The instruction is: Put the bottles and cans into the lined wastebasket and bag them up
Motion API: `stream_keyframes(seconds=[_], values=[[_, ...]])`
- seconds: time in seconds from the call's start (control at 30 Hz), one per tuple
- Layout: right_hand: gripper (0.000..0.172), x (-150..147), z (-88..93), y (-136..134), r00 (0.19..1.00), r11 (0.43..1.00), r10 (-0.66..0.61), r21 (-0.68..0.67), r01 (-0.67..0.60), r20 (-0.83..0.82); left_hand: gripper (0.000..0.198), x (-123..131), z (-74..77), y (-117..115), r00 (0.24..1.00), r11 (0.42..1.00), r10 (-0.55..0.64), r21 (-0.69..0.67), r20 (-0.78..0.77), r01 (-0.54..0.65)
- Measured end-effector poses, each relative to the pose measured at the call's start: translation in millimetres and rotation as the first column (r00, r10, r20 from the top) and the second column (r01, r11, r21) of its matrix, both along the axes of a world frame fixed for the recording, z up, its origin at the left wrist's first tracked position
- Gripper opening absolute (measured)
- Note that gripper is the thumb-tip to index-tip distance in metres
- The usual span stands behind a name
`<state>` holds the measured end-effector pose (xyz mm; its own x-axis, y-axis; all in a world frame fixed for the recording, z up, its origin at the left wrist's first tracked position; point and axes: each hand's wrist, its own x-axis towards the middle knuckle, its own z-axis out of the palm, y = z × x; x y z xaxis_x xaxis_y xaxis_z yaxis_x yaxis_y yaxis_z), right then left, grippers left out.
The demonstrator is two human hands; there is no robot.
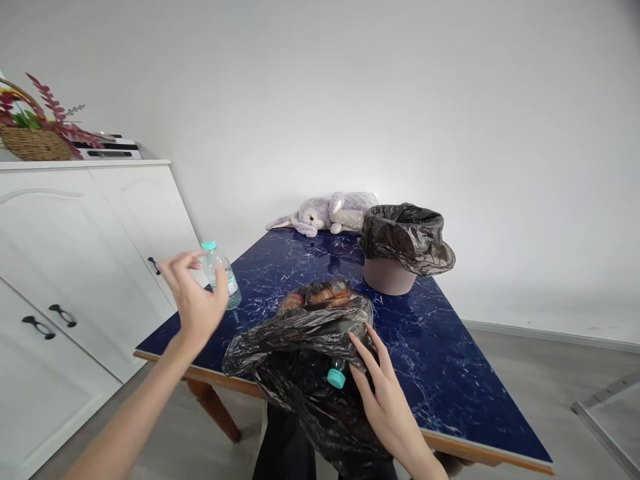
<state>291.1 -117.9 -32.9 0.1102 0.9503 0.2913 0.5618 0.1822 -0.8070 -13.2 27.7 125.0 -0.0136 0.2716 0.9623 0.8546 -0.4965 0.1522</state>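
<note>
A clear bottle with a turquoise cap [232,287] stands upright at the table's left side. My left hand [196,293] is raised right beside it, fingers apart, with nothing visibly held; whether it touches the bottle cannot be told. At the table's front edge lies a black plastic bag [305,340], its mouth facing me and part of it hanging over the edge. A second turquoise cap [336,378] shows in the bag's opening. My right hand [383,393] rests on the bag's right side, fingers spread. Brownish items show through the bag's far end.
A bin [390,275] lined with a black bag stands at the back right of the blue table [440,353]. A plush rabbit [320,212] lies against the wall. White cabinets [90,253] with a flower basket [37,143] are at the left.
</note>
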Motion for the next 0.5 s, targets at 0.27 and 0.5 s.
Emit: stream_keyframes(seconds=[0.27,0.5], values=[[0.048,9.0,-3.0,4.4,0.987,0.996,-0.026,0.085,0.039,-0.157,0.03,113.7,-83.5,-127.7,0.784,0.83,-0.44,-0.531,-0.438,0.17],[0.054,10.1,-2.1,5.2,0.963,0.998,-0.064,0.009,0.069,-0.262,0.041,135.1,-112.9,-104.0,0.863,0.84,-0.341,-0.533,-0.373,0.101]])
